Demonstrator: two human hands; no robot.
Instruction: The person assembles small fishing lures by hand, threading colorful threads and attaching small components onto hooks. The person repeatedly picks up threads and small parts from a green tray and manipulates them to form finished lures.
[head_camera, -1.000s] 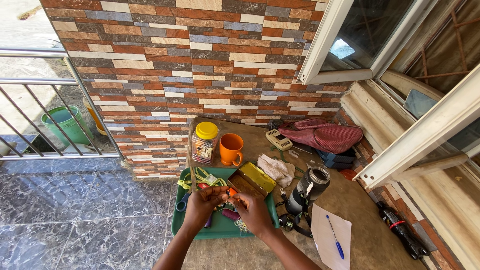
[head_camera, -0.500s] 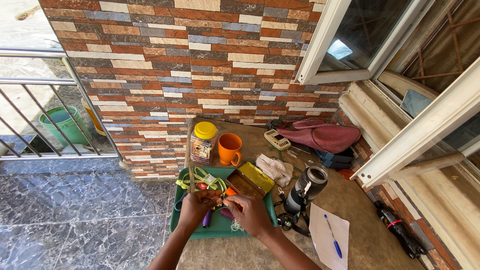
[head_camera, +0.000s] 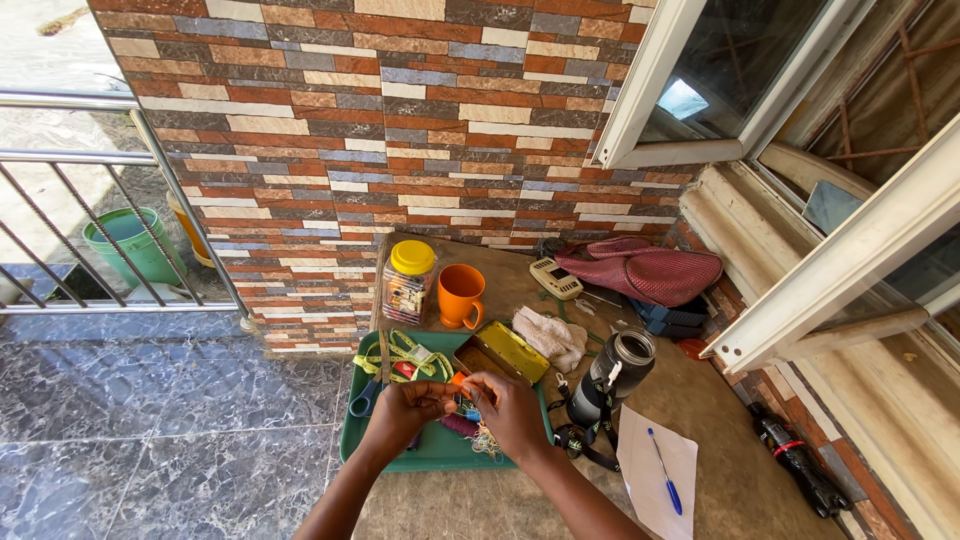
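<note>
Both hands meet over the shallow green plastic tray (head_camera: 352, 440) at the near edge of the brown table (head_camera: 740, 470). The left hand (head_camera: 405, 408) is pinched shut, finger and thumb closed on something too fine to make out, most likely a strand of thread. The right hand (head_camera: 510, 405) is curled closed as well, its fingertips meeting the left's just above a small dark-purple spool of thread (head_camera: 460, 425) lying in the tray.

I judge this to be the fiddly middle of a sewing job: drawing out or threading a strand. What comes next calls for steady fingertips and a taut, short end (a slack one will wander).

The spool seems to lie on its side, long axis roughly across the tray, left to right, though the hands hide much of it.

Around them sit a coiled yellow-green measuring tape (head_camera: 400, 355), an open yellow tin box (head_camera: 505, 355), an orange mug (head_camera: 460, 296), a clear jar with a yellow lid (head_camera: 408, 283) and a dark flask (head_camera: 615, 370).
</note>
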